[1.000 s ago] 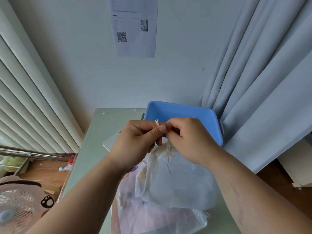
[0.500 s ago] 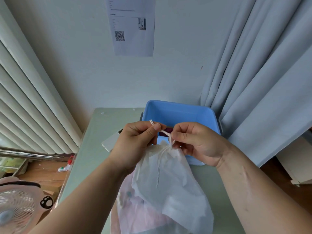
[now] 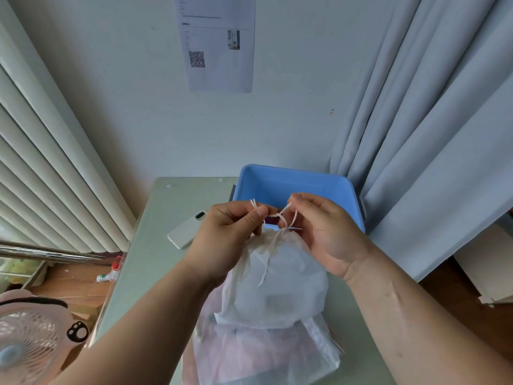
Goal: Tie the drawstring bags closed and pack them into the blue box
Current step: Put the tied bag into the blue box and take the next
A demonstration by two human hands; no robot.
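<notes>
While the left hand [image 3: 230,232] and right hand [image 3: 324,232] each pinch an end of the drawstring [image 3: 280,215], the white bag [image 3: 277,290] seems only half-tied, with the pink bag [image 3: 238,357] beneath it and all packing into the blue box [image 3: 291,182] left to do.

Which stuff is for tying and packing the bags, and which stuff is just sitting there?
For the job:
- white drawstring bag
- its drawstring, pinched by the left hand and the right hand
- pink bag under it
- blue box

Just lying about:
- phone on the table
- pink fan
- bottle on the floor
- QR-code sheet on the wall
</notes>
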